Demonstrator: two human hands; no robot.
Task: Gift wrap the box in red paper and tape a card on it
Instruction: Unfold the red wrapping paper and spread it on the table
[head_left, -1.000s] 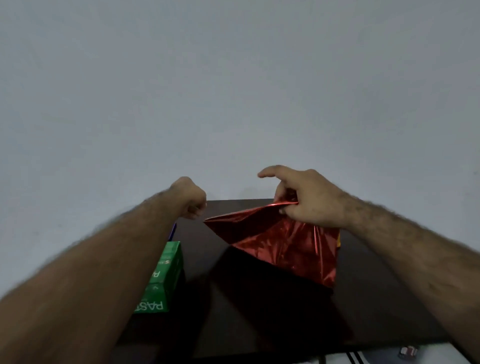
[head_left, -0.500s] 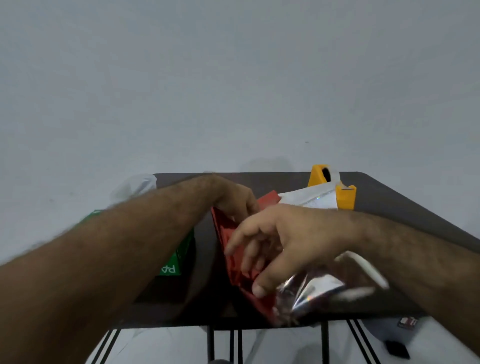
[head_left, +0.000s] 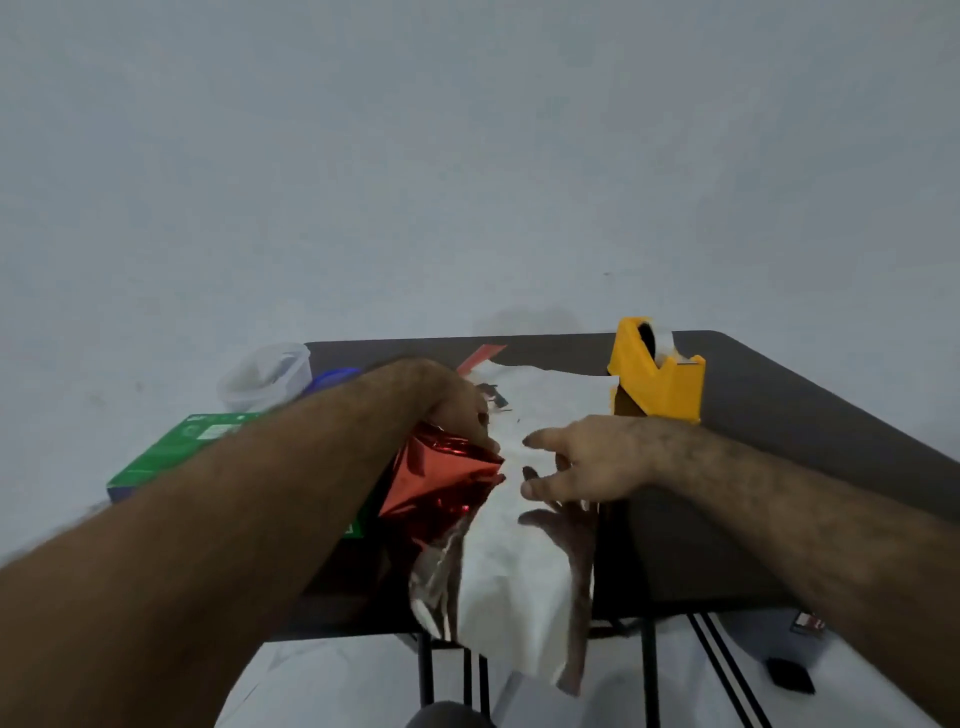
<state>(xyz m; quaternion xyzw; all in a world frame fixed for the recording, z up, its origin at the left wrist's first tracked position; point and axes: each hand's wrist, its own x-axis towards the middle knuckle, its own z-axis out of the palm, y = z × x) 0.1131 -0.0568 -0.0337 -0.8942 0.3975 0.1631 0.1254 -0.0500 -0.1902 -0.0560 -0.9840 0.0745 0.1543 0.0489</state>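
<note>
From the head camera, a dark brown desk (head_left: 779, 415) stands against a pale wall, and across its middle lies the sheet of shiny red foil wrapping paper (head_left: 441, 478), mostly turned white side up and hanging over the near edge. The left hand (head_left: 457, 410) pinches a crumpled red corner of it with curled fingers; the right hand (head_left: 587, 462) hovers just above the white side with fingers spread and loose, holding nothing. The green rectangular cardboard box (head_left: 171, 452) sits at the desk's left edge, just beside the paper and partly behind the left forearm. A yellow plastic tape dispenser (head_left: 657, 382) stands at the far right, and a clear plastic tub (head_left: 265, 374) at the far left. The foil looks light, slick and quick to crease or tear, so I'd hold it at edges and corners and smooth it flat with open palms.
</note>
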